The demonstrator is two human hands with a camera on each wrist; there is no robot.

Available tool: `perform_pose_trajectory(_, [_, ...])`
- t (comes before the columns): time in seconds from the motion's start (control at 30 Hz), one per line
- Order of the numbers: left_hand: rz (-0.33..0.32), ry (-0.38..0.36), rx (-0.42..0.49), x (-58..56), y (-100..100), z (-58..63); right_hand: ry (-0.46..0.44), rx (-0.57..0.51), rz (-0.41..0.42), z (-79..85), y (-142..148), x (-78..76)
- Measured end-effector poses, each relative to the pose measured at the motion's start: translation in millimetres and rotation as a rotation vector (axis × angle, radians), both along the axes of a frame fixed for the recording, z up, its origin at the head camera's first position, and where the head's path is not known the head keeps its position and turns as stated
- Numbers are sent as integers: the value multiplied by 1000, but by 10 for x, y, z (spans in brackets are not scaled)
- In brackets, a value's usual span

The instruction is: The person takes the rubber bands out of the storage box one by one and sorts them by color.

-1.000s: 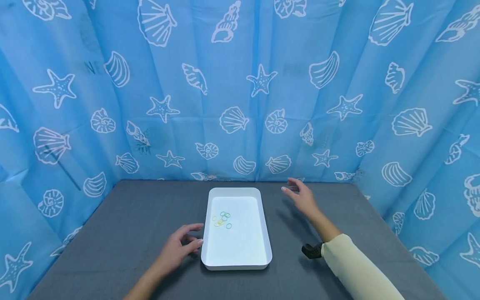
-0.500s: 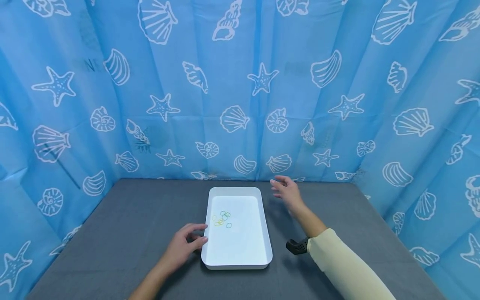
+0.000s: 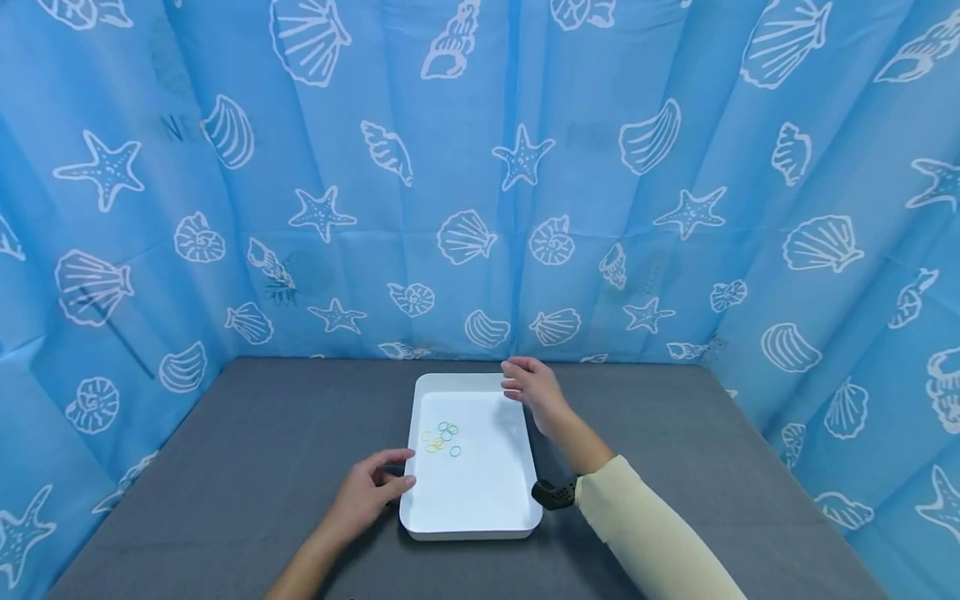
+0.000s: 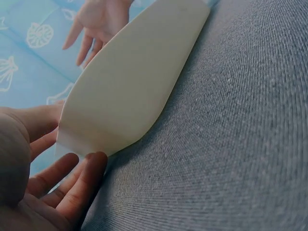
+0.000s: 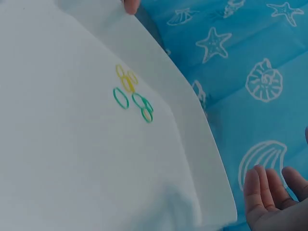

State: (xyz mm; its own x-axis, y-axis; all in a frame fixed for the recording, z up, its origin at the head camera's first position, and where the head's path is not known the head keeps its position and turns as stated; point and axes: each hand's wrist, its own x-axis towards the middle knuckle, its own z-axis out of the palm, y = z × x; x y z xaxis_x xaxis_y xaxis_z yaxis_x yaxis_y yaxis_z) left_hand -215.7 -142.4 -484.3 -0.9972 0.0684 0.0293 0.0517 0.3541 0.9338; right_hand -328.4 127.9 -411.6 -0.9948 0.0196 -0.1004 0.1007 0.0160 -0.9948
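A white rectangular tray (image 3: 480, 500) lies on a grey cloth surface. Several small rubber bands, green (image 3: 455, 451) and yellow (image 3: 435, 447), sit on its floor left of centre. At the near part of the tray's left wall, my left hand (image 3: 367, 492) holds the rim. In the left wrist view some fingers (image 4: 79, 190) lie against the outer wall while others pass behind the rim. My right hand (image 3: 536, 387) hovers over the far right corner, fingers loosely bent, nothing between them. The right wrist view shows it (image 5: 272, 204) apart from the tray wall.
A blue curtain (image 3: 420, 192) with white shell and starfish prints hangs behind and around the grey table (image 3: 300, 417). A black wrist device (image 3: 553, 495) on the right arm shows beside the tray's right wall.
My right hand has moved left, from beside the tray to over its far right corner. My left hand has shifted slightly right onto the rim. The rubber bands stay in place.
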Motion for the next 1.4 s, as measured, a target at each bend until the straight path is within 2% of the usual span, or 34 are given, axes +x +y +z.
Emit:
perform_pose_trajectory(0.27, [-73, 2, 50, -7, -78, -31, -18, 52, 61, -44, -235, -10])
perform_pose_trajectory(0.53, [-88, -20, 46, 13, -78, -21, -42, 223, 145, -148, -364, -9])
perform_pose_trajectory(0.93, [-91, -57, 40, 17, -63, 30, -10, 291, 242, -197, -555, -21])
perform_pose_trajectory(1.17, [-100, -53, 48, 4, -66, 19, -39, 366, 367, -344, -573, -54])
perform_pose_trajectory(1.4, [-95, -62, 49, 6, -72, 23, 19, 507, 491, -365, -564, -23])
